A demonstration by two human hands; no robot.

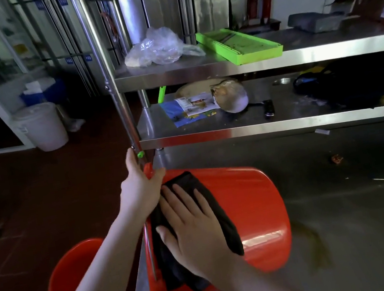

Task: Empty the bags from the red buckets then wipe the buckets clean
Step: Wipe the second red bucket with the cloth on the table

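On the floor at the left, a second bucket (pixel 74 271) stands upright below the worktop (pixel 353 219) edge, apart from both hands. Next comes the left hand (pixel 139 188), its fingers curled round the far rim of the bucket (pixel 254 201) being wiped, close to the handle lug. That bucket lies on its side at the near-left corner of the worktop, mouth to the left and base to the right. Its inside is hidden from here. The right hand (pixel 196 232) lies flat with straight, spread fingers and presses a black cloth (pixel 226 231) onto the upper side wall, grasping nothing. Both hands touch the bucket, the left at the rim and the right just beside it on the wall. To wipe well, I judge: hold the rim firm so the round bucket cannot roll, press evenly, stroke from rim toward base, then turn it to reach the right side.
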